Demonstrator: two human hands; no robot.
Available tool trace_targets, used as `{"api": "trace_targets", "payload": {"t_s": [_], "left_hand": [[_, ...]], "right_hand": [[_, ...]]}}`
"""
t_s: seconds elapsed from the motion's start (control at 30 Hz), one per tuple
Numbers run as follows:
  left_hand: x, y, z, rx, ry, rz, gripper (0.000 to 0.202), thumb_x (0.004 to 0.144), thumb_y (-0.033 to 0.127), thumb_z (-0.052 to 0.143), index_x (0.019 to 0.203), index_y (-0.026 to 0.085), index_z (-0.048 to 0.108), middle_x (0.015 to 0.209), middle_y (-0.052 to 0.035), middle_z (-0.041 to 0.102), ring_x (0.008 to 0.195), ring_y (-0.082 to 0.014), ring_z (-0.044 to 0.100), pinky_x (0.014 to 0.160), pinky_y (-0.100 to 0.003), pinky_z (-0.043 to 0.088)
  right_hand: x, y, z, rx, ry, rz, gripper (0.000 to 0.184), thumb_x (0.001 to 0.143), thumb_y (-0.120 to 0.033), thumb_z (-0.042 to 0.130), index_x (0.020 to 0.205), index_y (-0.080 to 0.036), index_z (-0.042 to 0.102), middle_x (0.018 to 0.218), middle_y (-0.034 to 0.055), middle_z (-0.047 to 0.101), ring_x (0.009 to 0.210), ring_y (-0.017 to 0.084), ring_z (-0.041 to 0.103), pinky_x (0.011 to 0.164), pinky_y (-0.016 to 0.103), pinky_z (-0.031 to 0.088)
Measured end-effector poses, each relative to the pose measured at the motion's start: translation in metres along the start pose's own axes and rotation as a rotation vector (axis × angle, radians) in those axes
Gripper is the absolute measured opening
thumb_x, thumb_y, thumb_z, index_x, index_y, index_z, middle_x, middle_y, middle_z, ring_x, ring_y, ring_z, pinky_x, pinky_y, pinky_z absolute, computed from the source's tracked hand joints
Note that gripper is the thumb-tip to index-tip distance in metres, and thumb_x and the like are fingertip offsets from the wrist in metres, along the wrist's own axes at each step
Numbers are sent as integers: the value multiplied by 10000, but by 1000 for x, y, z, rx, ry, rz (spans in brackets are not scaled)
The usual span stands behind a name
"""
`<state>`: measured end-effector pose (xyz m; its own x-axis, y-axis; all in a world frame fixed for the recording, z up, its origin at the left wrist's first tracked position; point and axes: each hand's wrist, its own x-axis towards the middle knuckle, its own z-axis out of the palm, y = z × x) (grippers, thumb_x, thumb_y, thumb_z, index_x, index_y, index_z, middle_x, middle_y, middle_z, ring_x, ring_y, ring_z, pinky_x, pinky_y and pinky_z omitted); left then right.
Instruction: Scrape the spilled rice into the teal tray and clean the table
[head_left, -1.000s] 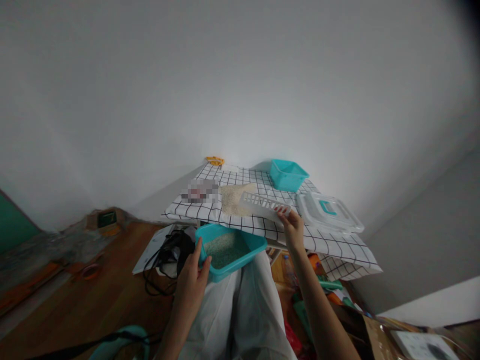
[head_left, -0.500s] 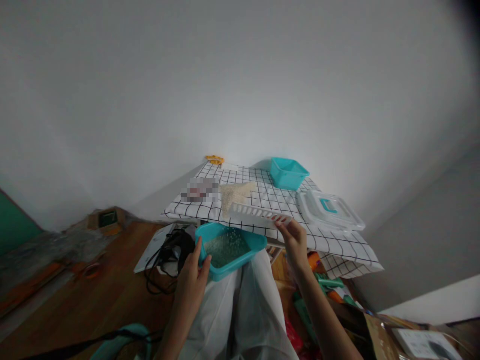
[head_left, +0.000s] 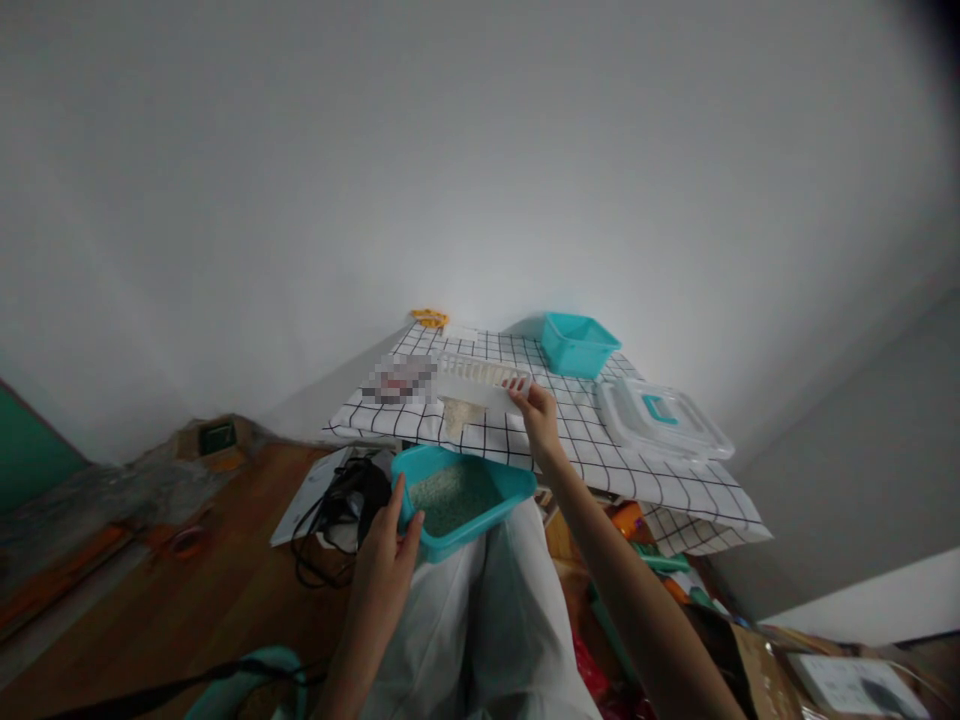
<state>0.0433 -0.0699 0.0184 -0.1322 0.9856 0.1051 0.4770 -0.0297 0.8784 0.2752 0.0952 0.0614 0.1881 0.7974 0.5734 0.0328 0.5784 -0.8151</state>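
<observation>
My left hand [head_left: 388, 552] grips the left rim of a teal plastic tub [head_left: 469, 535], held at my lap just under the table's front edge. Small pale grains [head_left: 456, 495] cover the tub's bottom. With thumb and fingers, my right hand [head_left: 537, 412] pinches the right end of a white slotted plastic tray [head_left: 480, 388], tilted up over the table. A heap of pale grains [head_left: 459, 416] lies on the tablecloth near the front edge, partly hidden by the tray.
A black-and-white checked cloth [head_left: 570, 425] covers the table. Another teal tub [head_left: 577, 350] stands at the back right, near a clear lid [head_left: 664, 420] with a teal handle. A yellow object [head_left: 429, 318] sits at the back left. Black cables [head_left: 330, 520] lie below, left.
My right hand has moved left and farther from me with the tray, now over the heap. Grains that were falling into the tub now lie settled. My left hand has stayed put.
</observation>
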Motion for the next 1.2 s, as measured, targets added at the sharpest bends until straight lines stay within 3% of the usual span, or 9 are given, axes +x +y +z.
{"api": "trace_targets", "payload": {"t_s": [0.13, 0.3, 0.67, 1.03, 1.2], "left_hand": [[-1, 0, -1, -1, -25, -9, 828, 866, 540, 372, 1520, 34, 330, 926, -88, 559, 807, -269, 612, 839, -461, 508], [-2, -7, -2, 39, -31, 20, 752, 913, 513, 377, 1532, 89, 329, 917, -69, 572, 801, -256, 616, 846, -446, 497], [-1, -9, 0, 44, -9, 39, 700, 936, 508, 387, 1528, 136, 349, 954, -67, 616, 782, -231, 640, 795, -412, 529], [-2, -10, -1, 51, 19, 57, 671, 937, 505, 412, 1518, 172, 381, 870, -34, 617, 746, -219, 642, 747, -379, 544], [-3, -6, -1, 49, 2, 33, 700, 930, 492, 399, 1523, 123, 361, 842, -33, 582, 744, -231, 635, 757, -400, 535]], "right_hand": [[2, 17, 3, -20, -96, 10, 247, 873, -415, 674, 886, -169, 685, 891, 27, 715, 838, 183, 669, 815, 372, 529], [6, 22, -9, -62, -163, 40, 246, 941, -392, 627, 971, -151, 662, 968, 33, 691, 838, 160, 665, 780, 361, 553], [-19, -6, -27, -26, -158, 75, 130, 789, -346, 695, 816, -225, 733, 838, 19, 751, 782, 207, 652, 776, 335, 499], [-40, -26, -37, -80, -127, 59, 142, 814, -361, 681, 813, -229, 735, 838, 29, 759, 793, 217, 676, 777, 358, 523], [-44, -41, -45, -174, -143, -2, 158, 833, -374, 682, 798, -229, 735, 793, 27, 753, 762, 219, 672, 750, 353, 514]]}}
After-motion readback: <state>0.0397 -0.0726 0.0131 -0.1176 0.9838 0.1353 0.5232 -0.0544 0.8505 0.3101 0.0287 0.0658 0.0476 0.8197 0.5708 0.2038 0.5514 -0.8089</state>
